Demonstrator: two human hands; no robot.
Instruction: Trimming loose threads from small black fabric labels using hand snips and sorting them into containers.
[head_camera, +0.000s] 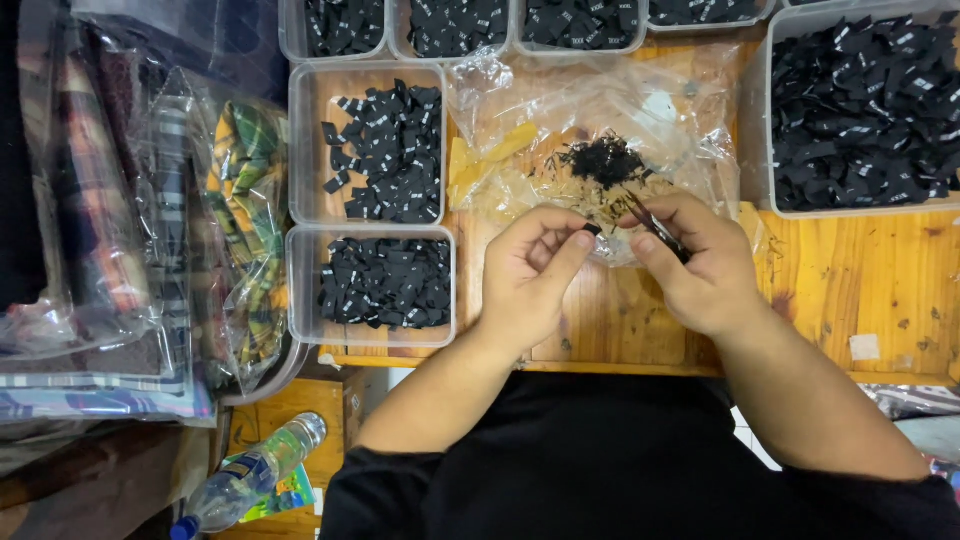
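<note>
Left hand (527, 272) pinches small black label (592, 229); right hand (692, 262) grips dark snips (652, 225) (blades hard to see), over clear bag (590, 120) mid-desk (860, 270), near front edge.

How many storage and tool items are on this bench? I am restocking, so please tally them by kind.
Clear plastic tubs of black labels: 7 in view, some cut off by the frame
Loose clear plastic bag with black scraps: 1
Small snips, in the right hand: 1
Plastic bottle: 1
Total: 10
</note>
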